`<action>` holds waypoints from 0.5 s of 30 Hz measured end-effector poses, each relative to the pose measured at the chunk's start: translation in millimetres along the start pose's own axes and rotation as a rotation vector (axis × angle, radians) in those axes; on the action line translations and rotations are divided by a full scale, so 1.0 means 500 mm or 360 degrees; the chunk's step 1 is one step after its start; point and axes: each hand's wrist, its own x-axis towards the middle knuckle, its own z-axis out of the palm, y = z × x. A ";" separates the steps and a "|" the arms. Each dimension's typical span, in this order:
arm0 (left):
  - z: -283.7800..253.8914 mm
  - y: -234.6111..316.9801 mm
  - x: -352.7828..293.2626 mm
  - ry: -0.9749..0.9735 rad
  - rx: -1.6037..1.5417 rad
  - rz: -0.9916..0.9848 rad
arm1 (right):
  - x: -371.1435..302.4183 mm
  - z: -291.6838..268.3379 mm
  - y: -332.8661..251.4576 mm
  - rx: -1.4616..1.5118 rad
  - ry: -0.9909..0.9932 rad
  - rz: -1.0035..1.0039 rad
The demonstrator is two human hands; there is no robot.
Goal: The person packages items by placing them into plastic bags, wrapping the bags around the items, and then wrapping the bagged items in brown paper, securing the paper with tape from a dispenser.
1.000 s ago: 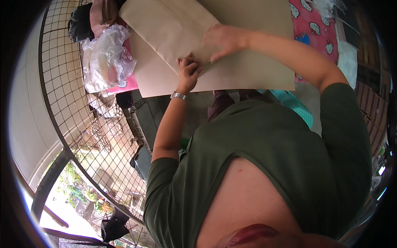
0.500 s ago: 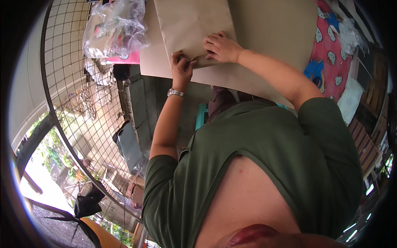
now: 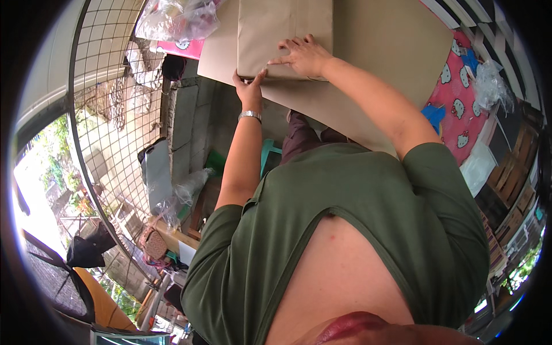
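Reaching to a brown paper bundle (image 3: 284, 26) at twelve o'clock in the view, laid on a larger brown sheet (image 3: 391, 52). With the left hand (image 3: 249, 90), spanning the bundle's seven-o'clock corner, thumb and forefinger parted; cannot tell whether pinching paper. With the right hand (image 3: 309, 57), resting spread fingers on top near the five-o'clock corner, gripping nothing visible. Could crease or skew the near edge by pushing unevenly, or tear that left corner by pulling too hard. By leaning in, might catch the green shirt (image 3: 339, 178) on the sheet's near edge toward two o'clock and drag everything askew. By sliding the sheet toward eleven o'clock, might nudge the clear plastic bag (image 3: 178, 20) off the pink patterned tabletop (image 3: 460, 109).
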 end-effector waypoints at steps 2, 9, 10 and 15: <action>0.005 -0.019 0.013 0.0070 -0.0011 0.0072 | -0.016 0.011 -0.007 0.0055 0.0175 0.0096; 0.000 0.023 -0.012 0.0197 0.0131 -0.0025 | -0.517 0.017 0.153 -0.0303 0.0738 0.1473; 0.002 0.032 -0.023 0.0187 0.0111 -0.0054 | -0.591 0.027 0.150 -0.0362 0.0514 0.1894; 0.010 -0.009 0.004 0.0251 0.0131 -0.0024 | -0.699 0.099 0.126 -0.0017 0.0344 0.2187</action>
